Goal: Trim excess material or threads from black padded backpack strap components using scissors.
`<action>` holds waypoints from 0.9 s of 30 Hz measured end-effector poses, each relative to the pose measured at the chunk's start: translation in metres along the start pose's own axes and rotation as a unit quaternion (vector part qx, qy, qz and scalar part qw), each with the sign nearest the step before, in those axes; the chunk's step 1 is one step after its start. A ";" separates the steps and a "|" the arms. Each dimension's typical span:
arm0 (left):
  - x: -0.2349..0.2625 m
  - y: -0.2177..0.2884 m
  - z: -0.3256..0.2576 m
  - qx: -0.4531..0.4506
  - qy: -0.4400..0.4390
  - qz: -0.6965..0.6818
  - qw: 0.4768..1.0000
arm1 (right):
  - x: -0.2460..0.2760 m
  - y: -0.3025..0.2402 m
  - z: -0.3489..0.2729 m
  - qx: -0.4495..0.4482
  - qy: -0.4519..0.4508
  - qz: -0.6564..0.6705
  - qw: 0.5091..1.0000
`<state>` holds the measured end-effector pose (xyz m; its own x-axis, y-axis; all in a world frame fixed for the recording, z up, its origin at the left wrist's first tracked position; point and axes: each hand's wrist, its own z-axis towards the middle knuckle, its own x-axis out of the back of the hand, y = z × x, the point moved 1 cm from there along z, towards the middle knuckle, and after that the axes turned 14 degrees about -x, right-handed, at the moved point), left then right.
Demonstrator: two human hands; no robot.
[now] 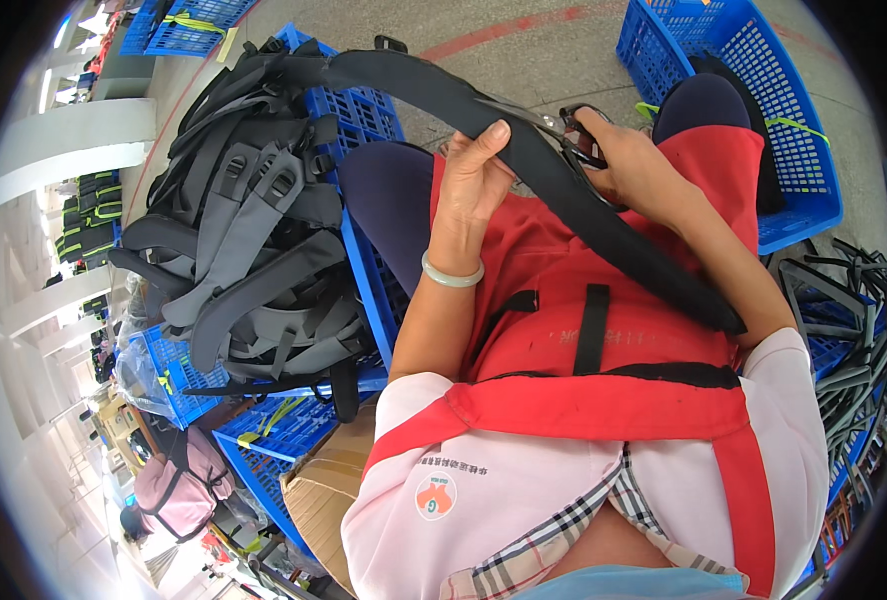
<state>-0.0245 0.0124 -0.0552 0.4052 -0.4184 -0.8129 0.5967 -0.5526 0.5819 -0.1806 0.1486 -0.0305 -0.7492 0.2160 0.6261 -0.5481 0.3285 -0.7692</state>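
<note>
A long curved black padded strap, like a backpack shoulder strap, lies across my lap over the red apron. My left hand pinches it near the middle, thumb on top and fingers underneath. Its far end reaches left over a heap of grey and black padded straps. My right hand grips what look like black-handled scissors beside the strap's right edge. Their blades point left along the strap; whether they touch it I cannot tell.
The strap heap rests on blue plastic crates by my left leg. Another blue crate stands at my right knee, holding dark material. Thin grey strips pile up at the right. A cardboard box and a person in pink are lower left.
</note>
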 end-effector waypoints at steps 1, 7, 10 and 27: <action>0.000 0.001 0.000 -0.004 0.006 0.000 1.000 | 0.000 -0.002 0.001 0.003 0.013 -0.007 1.000; 0.003 -0.001 0.002 0.000 0.020 0.005 1.000 | -0.004 0.006 0.011 -0.034 -0.032 0.015 0.999; 0.001 -0.002 0.011 -0.009 0.026 0.012 1.000 | 0.000 0.012 0.010 -0.011 0.034 0.045 0.998; -0.004 -0.031 0.067 0.094 -0.084 0.313 0.941 | 0.177 0.142 -0.044 -0.093 0.230 0.571 0.782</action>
<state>-0.0910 -0.0174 -0.0685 0.5111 -0.8042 -0.3034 0.1376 -0.2719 0.9524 -0.3745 0.2745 -0.0239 -0.4738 0.7604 -0.4441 0.4767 -0.2025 -0.8554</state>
